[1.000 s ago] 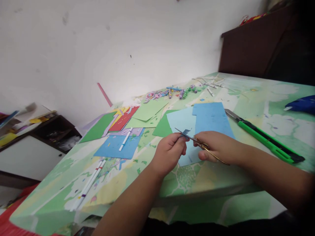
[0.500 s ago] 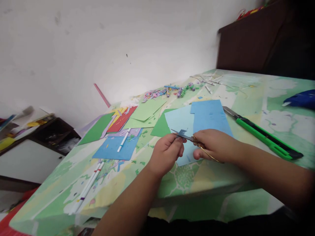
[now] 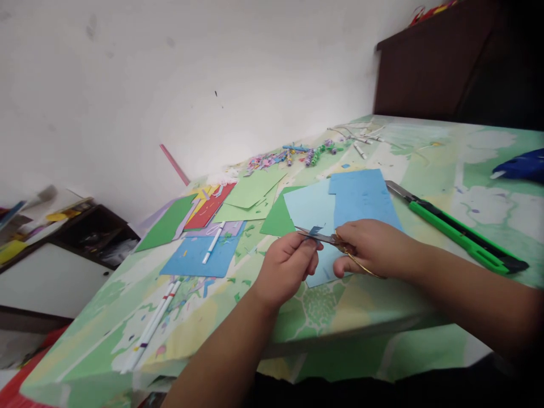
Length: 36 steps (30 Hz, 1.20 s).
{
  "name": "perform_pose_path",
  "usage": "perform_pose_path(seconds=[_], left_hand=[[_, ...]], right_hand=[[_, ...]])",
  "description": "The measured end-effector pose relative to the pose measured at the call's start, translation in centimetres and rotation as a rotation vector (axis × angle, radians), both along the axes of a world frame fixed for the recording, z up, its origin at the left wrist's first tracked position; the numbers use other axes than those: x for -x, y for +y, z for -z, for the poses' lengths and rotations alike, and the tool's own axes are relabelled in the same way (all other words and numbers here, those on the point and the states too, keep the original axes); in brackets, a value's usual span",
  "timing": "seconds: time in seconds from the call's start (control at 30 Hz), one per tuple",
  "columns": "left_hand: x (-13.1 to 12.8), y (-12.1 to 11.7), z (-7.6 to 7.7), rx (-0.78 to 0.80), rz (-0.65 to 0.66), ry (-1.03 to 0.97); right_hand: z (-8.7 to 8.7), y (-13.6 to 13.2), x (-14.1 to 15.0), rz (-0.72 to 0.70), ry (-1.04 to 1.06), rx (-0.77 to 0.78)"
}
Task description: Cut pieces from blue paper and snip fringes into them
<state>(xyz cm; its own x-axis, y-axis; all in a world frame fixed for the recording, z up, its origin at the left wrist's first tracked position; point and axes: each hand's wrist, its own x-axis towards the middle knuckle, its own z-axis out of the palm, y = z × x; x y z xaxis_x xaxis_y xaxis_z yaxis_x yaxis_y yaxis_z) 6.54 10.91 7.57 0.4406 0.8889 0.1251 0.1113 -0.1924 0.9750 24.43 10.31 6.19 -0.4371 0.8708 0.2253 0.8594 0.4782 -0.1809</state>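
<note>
My left hand (image 3: 289, 263) pinches a small dark blue piece of craft sheet (image 3: 315, 230) between thumb and fingers. My right hand (image 3: 368, 248) is closed round the gold handles of a pair of scissors (image 3: 325, 238). The blades point left and lie across the blue piece, right at my left fingertips. Beneath both hands is a pale blue sheet (image 3: 310, 204). A brighter blue sheet (image 3: 361, 195) overlaps its right side, and a dark green sheet (image 3: 276, 214) pokes out on its left.
A green utility knife (image 3: 463, 235) with its blade out lies right of my right hand. A blue tool (image 3: 521, 165) is at the right edge. Left are a blue sheet (image 3: 187, 258), a red sheet (image 3: 212, 207) and white pens (image 3: 153, 323). Paper scraps (image 3: 266, 161) lie at the back.
The camera view has shifted slightly. Both hands stay nearly in place, and the scissor blades look closer together across the blue piece than before.
</note>
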Motion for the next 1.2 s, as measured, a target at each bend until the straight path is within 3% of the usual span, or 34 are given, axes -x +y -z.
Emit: perform_pose_path(seconds=[0.47,0.73,1.2], left_hand=[[0.1,0.18,0.02,-0.076,-0.08,-0.126],[0.25,0.08,0.09,-0.182,-0.124,0.073],[0.08,-0.08,0.14,-0.194,-0.106,0.062]], right_hand=[[-0.63,-0.38,0.21,0.004,0.102,0.106],[-0.44,-0.48,0.47,-0.023,0.11,0.129],[-0.19,-0.54,0.5,-0.029,0.114,0.115]])
